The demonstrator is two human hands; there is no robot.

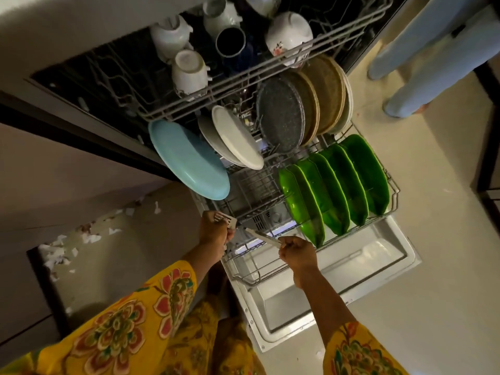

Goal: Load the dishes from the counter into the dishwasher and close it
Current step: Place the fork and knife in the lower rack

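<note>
Both hands are gripping utensils over the lower rack [270, 269].
Left hand [215, 234] is clutching a slotted spatula [226, 220]; right hand [297, 253] is pinching a knife [261, 235], green plates [335, 182] standing just beyond it.

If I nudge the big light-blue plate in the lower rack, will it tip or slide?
The light-blue plate leans steeply at the lower rack edge, overhanging it, so a nudge could probably tip it outward. Its glossy surface looks slippery. It seems rigid and likely breakable.

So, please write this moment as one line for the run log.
left hand: holds slotted spatula | right hand: holds metal utensil | lower rack: out, green plates racked | dishwasher door: open
</note>
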